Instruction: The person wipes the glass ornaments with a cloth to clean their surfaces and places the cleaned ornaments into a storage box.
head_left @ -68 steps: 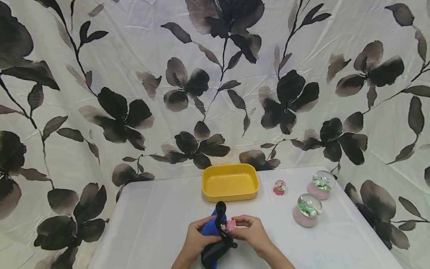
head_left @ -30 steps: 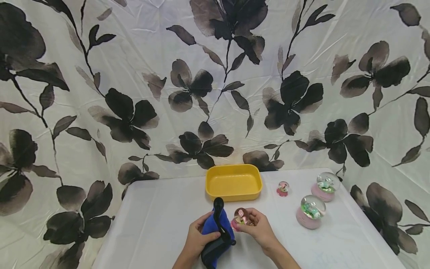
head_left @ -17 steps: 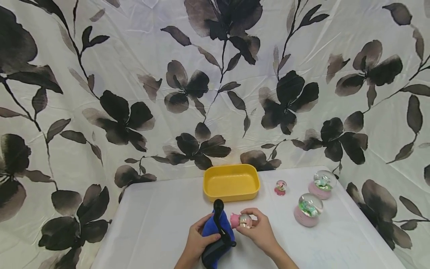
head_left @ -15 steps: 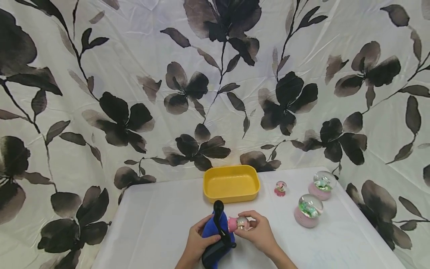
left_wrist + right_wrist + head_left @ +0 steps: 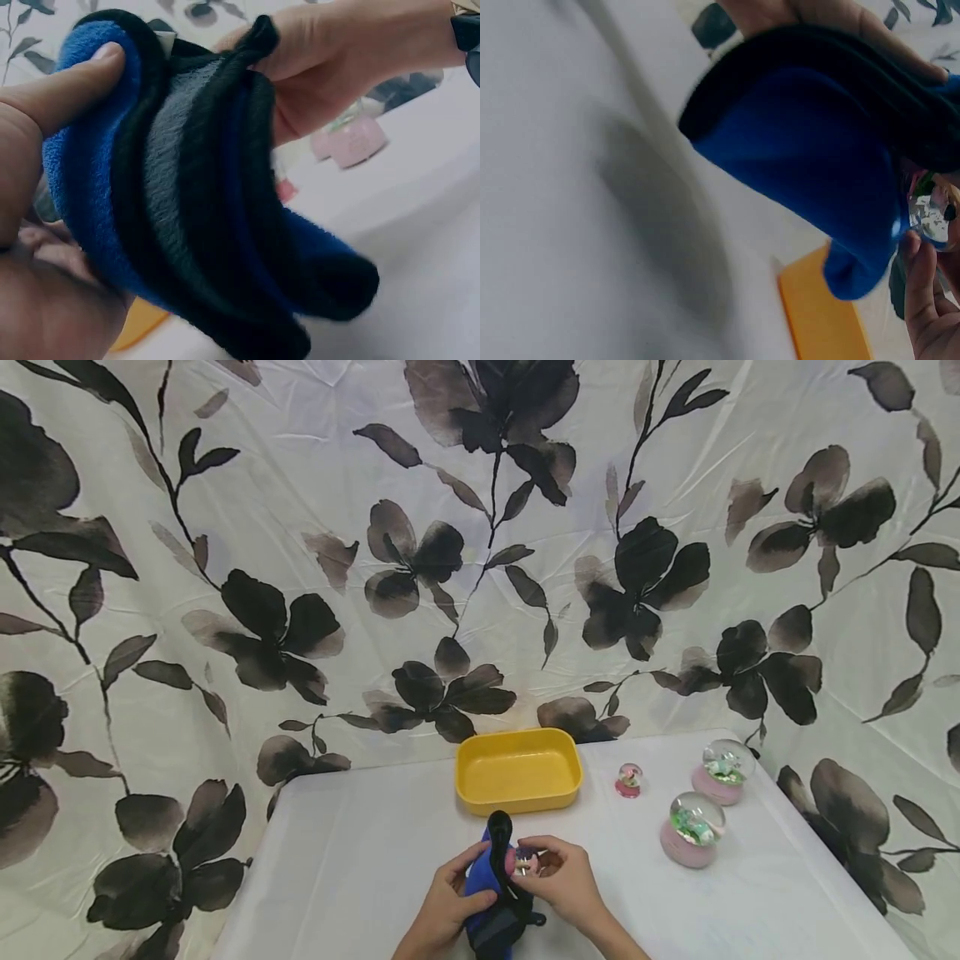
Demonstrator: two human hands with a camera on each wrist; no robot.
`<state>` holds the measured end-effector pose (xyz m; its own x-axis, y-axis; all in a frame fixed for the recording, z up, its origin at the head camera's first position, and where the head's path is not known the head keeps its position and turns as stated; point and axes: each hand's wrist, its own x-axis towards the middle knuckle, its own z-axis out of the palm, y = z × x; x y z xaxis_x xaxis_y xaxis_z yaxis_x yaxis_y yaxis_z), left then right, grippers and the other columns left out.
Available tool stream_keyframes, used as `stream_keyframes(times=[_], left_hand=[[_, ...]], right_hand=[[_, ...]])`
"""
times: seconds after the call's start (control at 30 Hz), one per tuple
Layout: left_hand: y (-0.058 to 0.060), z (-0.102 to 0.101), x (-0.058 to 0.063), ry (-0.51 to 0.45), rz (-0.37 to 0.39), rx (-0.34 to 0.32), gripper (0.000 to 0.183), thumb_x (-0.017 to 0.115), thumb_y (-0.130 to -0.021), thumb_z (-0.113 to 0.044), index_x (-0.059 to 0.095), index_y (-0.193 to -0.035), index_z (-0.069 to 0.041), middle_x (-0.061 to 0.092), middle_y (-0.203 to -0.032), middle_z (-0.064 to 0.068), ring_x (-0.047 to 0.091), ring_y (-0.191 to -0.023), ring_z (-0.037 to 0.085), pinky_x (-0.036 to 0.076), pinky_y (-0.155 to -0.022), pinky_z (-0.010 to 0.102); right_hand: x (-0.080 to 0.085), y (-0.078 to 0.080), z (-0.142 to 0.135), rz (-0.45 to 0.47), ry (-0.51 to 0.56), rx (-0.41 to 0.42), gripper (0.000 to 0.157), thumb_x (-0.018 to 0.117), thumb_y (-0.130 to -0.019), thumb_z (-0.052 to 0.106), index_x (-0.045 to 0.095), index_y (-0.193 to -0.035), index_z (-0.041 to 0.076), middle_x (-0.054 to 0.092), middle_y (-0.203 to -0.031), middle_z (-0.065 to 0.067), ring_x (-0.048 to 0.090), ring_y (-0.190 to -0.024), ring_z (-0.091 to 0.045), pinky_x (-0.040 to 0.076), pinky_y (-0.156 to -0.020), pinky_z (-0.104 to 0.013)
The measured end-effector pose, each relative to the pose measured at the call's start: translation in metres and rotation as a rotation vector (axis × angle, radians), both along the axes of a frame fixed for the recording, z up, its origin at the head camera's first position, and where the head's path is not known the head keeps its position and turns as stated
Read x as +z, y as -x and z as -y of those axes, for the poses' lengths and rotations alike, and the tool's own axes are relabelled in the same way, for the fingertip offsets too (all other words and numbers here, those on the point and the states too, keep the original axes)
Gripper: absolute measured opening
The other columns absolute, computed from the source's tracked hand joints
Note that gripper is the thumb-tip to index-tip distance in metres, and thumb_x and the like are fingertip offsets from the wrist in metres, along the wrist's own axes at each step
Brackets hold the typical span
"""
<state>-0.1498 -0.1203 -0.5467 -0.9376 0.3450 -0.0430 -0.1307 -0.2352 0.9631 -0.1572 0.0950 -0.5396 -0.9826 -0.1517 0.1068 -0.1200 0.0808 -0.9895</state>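
My left hand (image 5: 444, 906) grips a folded blue cloth (image 5: 477, 878) with black edging, held up in front of me; in the left wrist view its thumb lies on the blue fabric (image 5: 90, 165). A small snow globe (image 5: 524, 862) with a pink base is pinched between the thumb and fingers of my right hand (image 5: 567, 881). The base end of the globe meets the cloth's right side and is partly hidden by its black edge. In the right wrist view, the clear dome (image 5: 930, 217) shows beside the draped blue cloth (image 5: 802, 150).
A yellow tray (image 5: 517, 799) stands behind the hands on the white-covered table (image 5: 337, 843). To the right are a tiny pink-based globe (image 5: 628, 781) and two larger snow globes, one nearer (image 5: 692, 833) and one farther (image 5: 722, 774). A floral curtain (image 5: 420, 635) hangs behind.
The right hand drew the globe out from the cloth, turned it so its base faces left, then brought it back against the cloth. The left hand kept its hold, shifting the cloth slightly.
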Motion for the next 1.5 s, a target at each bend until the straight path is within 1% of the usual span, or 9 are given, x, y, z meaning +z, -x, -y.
stream_keyframes(times=[0.2,0.37,0.53,0.73,0.87,1.0,1.1,1.3,1.5], left_hand=[[0.002,-0.005,-0.002,0.058,-0.033,-0.021,0.063,0.07,-0.087,-0.009,0.043,-0.144,-0.01,0.044,-0.139,0.018,0.05,-0.122,0.028,0.044,-0.098,0.037],[0.003,-0.006,-0.004,0.073,-0.093,0.033,0.054,0.069,-0.085,-0.006,0.046,-0.133,-0.001,0.053,-0.122,0.015,0.053,-0.111,0.029,0.045,-0.093,0.04],[0.009,-0.003,0.0,0.064,-0.127,0.066,0.05,0.07,-0.082,-0.004,0.05,-0.127,0.004,0.057,-0.119,0.013,0.053,-0.11,0.028,0.044,-0.094,0.037],[0.015,0.0,0.005,0.07,-0.174,0.026,0.046,0.071,-0.082,-0.004,0.054,-0.124,0.003,0.058,-0.122,0.017,0.055,-0.112,0.03,0.046,-0.094,0.037],[0.014,0.0,0.001,0.057,-0.182,0.03,0.046,0.072,-0.081,-0.003,0.054,-0.122,0.004,0.06,-0.119,0.016,0.056,-0.11,0.029,0.046,-0.094,0.037],[0.01,-0.001,-0.005,0.007,-0.143,0.049,0.049,0.072,-0.08,-0.002,0.053,-0.124,0.006,0.06,-0.117,0.014,0.056,-0.109,0.027,0.046,-0.093,0.037],[0.007,-0.002,-0.008,-0.023,-0.124,0.061,0.051,0.07,-0.081,-0.001,0.051,-0.128,0.006,0.06,-0.119,0.014,0.057,-0.109,0.026,0.047,-0.093,0.037],[-0.007,-0.001,-0.015,0.01,-0.12,0.024,0.051,0.071,-0.081,0.001,0.05,-0.126,0.009,0.06,-0.118,0.017,0.06,-0.106,0.025,0.051,-0.088,0.038],[-0.01,-0.003,-0.022,-0.02,-0.115,0.053,0.048,0.071,-0.079,0.003,0.053,-0.122,0.009,0.061,-0.114,0.016,0.061,-0.103,0.024,0.051,-0.088,0.037]], right_hand=[[0.0,-0.004,0.006,-0.174,-0.119,0.032,0.038,0.085,-0.071,0.009,0.071,-0.107,0.01,0.068,-0.092,-0.001,0.061,-0.071,-0.017,0.053,-0.061,-0.025],[-0.008,-0.002,0.005,-0.48,-0.156,0.158,0.048,0.084,-0.073,0.006,0.063,-0.117,0.008,0.066,-0.105,-0.006,0.061,-0.079,-0.019,0.054,-0.062,-0.029],[-0.004,0.003,0.003,-0.628,-0.186,0.235,0.045,0.073,-0.085,0.004,0.057,-0.126,0.011,0.062,-0.114,-0.001,0.058,-0.086,-0.011,0.052,-0.067,-0.026],[-0.001,0.007,-0.001,-0.545,-0.246,0.23,0.036,0.065,-0.093,0.014,0.055,-0.128,0.011,0.062,-0.11,0.004,0.059,-0.088,-0.007,0.053,-0.073,-0.026],[-0.001,0.007,-0.001,-0.484,-0.211,0.217,0.037,0.07,-0.09,0.014,0.058,-0.124,0.01,0.065,-0.106,0.002,0.062,-0.086,-0.009,0.054,-0.07,-0.028],[0.001,0.006,0.0,-0.546,-0.175,0.26,0.049,0.077,-0.081,0.005,0.058,-0.126,0.009,0.065,-0.108,-0.003,0.061,-0.086,-0.015,0.055,-0.062,-0.029],[-0.001,0.006,0.0,-0.567,-0.196,0.273,0.047,0.075,-0.083,0.006,0.057,-0.126,0.011,0.064,-0.108,-0.002,0.059,-0.086,-0.013,0.053,-0.06,-0.027],[-0.011,-0.006,-0.001,-0.351,-0.251,0.303,0.028,0.06,-0.097,0.017,0.056,-0.122,0.007,0.063,-0.099,0.0,0.055,-0.081,-0.003,0.052,-0.062,-0.025],[-0.013,-0.011,-0.004,-0.295,-0.144,0.327,0.046,0.07,-0.09,0.014,0.053,-0.133,0.009,0.063,-0.115,-0.008,0.06,-0.087,-0.012,0.055,-0.062,-0.029]])
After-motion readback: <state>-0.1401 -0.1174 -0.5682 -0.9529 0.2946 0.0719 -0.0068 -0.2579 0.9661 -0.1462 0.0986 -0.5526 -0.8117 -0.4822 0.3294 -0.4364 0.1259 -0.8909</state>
